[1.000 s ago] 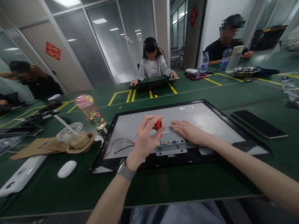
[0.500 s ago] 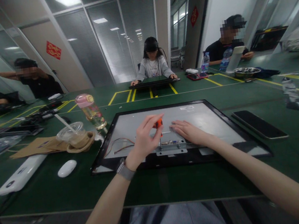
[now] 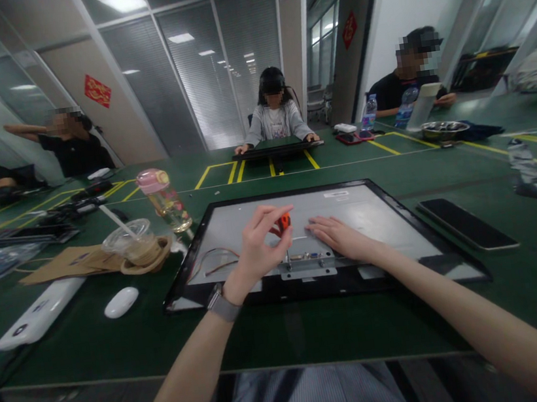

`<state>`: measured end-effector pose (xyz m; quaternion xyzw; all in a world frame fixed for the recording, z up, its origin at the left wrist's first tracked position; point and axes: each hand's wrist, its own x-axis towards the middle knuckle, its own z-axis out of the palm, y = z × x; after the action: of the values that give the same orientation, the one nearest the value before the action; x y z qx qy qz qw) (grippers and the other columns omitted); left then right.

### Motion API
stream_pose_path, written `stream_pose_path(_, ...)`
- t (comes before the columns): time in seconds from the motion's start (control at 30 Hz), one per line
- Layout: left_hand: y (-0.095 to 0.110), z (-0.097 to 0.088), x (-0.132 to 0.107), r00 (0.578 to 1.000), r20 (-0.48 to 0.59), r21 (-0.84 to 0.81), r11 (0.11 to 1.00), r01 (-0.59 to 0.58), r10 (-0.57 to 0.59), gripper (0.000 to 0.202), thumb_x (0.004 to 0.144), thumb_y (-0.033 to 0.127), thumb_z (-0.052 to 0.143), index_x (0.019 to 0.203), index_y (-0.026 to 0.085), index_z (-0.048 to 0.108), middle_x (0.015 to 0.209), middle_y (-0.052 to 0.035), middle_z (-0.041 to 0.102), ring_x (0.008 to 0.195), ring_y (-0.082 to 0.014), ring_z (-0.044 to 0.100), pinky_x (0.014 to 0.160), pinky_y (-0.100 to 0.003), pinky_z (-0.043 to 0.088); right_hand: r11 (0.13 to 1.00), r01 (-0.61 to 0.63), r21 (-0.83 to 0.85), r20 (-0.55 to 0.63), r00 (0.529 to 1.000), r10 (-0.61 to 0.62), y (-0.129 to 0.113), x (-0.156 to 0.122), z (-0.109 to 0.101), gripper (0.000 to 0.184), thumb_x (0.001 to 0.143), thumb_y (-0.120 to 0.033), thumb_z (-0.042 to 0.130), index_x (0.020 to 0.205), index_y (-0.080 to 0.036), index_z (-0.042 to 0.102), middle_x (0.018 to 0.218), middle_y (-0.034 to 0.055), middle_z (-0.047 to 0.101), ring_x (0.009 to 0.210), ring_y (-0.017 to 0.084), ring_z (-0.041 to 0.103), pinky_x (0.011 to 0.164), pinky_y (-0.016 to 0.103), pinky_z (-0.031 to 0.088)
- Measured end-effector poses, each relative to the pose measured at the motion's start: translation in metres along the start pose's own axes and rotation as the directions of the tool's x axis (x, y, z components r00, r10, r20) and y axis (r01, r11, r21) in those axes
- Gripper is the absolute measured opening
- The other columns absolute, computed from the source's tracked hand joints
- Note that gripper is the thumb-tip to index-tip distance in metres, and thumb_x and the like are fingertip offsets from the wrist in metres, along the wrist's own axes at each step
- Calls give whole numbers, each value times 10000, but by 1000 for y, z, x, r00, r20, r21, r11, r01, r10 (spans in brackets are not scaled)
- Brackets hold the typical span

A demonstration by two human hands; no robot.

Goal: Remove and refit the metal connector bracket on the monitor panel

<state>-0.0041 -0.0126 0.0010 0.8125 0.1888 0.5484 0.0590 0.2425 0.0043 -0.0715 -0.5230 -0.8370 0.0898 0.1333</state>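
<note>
My left hand (image 3: 263, 244) is closed around the orange and black handle of a screwdriver (image 3: 284, 221). Its thin shaft seems to point down at a metal bracket with ports (image 3: 307, 264); I cannot make out whether the tip touches a screw. That bracket sits at the near edge of a display panel (image 3: 374, 213), which lies with its grey metal back up inside a black frame. My right hand (image 3: 340, 236) rests flat on the panel's back, fingers stretched, just behind the bracket. Thin loose wires (image 3: 214, 261) lie on the panel to the left.
Left of the panel are a pink-lidded bottle (image 3: 164, 198), an iced drink cup (image 3: 130, 239), a white case (image 3: 121, 303) and a white device (image 3: 36, 315). A phone (image 3: 466, 222) lies at the right. Across the green table a person (image 3: 277, 117) holds a dark panel.
My left hand has turned slightly, and the orange handle has rotated between the fingers. My right hand stays in place. A co-worker at the far left has shifted their head.
</note>
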Motion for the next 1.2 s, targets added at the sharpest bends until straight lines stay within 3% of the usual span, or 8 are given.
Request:
stream_pose_path(0.4, -6, 3, -6, 999, -33, 89, 996, -30, 33, 308, 864, 285, 726, 1152, 212, 644, 978, -15, 542, 712, -71, 603, 602, -195, 610, 1000, 6, -3, -19, 1000, -6, 1, 1, 3, 574, 1039, -434, 198, 1406, -170, 552, 1519, 155, 484, 1436, 302, 396, 1172, 563, 269)
stream_pose_path(0.6, -1, -1, -2, 995, 97, -43, 998, 38, -34, 357, 889, 132, 551, 1238, 199, 586, 1092, -64, 616, 855, -116, 643, 633, -199, 624, 1000, 4, -11, -5, 1000, -4, -1, 0, 0, 588, 1041, -433, 182, 1415, -160, 543, 1522, 153, 479, 1441, 301, 386, 1176, 547, 271)
stream_pose_path(0.83, -4, 1, -2, 998, 4, -19, 998, 55, -55, 303, 843, 201, 717, 1138, 195, 649, 952, -13, 589, 732, -71, 631, 551, -132, 599, 1000, 0, -6, -6, 1000, 0, 0, 0, 0, 577, 1041, -436, 190, 1418, -176, 541, 1531, 145, 471, 1443, 299, 383, 1174, 552, 270)
stream_pose_path(1.03, -1, -3, 0, 996, 78, -50, 997, 52, -48, 345, 868, 104, 575, 1202, 185, 615, 1077, -53, 633, 824, -97, 654, 613, -166, 623, 1000, -1, 0, 9, 1000, 1, -1, 0, -1, 570, 1042, -428, 197, 1419, -169, 537, 1531, 151, 468, 1444, 298, 381, 1173, 553, 273)
stream_pose_path(1.2, -2, -1, 0, 999, 40, -20, 1000, 21, -21, 288, 872, 171, 661, 1159, 197, 651, 1021, -31, 596, 785, -82, 634, 595, -160, 620, 1000, 6, -15, 3, 1000, -6, 0, 1, 2, 572, 1043, -405, 188, 1417, -147, 535, 1528, 162, 469, 1441, 311, 383, 1170, 569, 270)
